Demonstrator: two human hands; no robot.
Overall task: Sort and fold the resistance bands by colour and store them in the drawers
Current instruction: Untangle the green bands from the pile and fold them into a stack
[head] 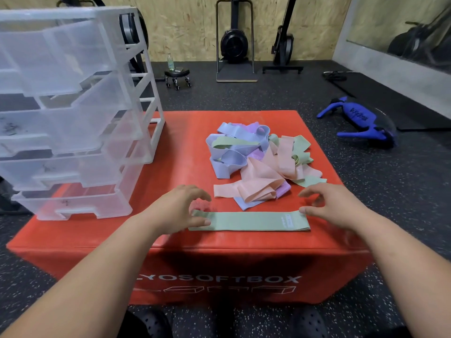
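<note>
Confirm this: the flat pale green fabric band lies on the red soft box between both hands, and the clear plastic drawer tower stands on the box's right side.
Wrong side: the head view shows the clear plastic drawer tower on the left side of the red soft box. The flat pale green fabric band does lie on it between the left hand and right hand.

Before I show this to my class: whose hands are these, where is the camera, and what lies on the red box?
No machine here: a person works with bare hands, filmed by one head-worn camera looking down. The left hand and right hand each touch an end of a flat green band with the thumb; nothing is held. It lies on the red box. Behind it sits a tangled pile of bands, blue, peach, green and purple. A clear drawer unit stands at the left, drawers pulled out.
</note>
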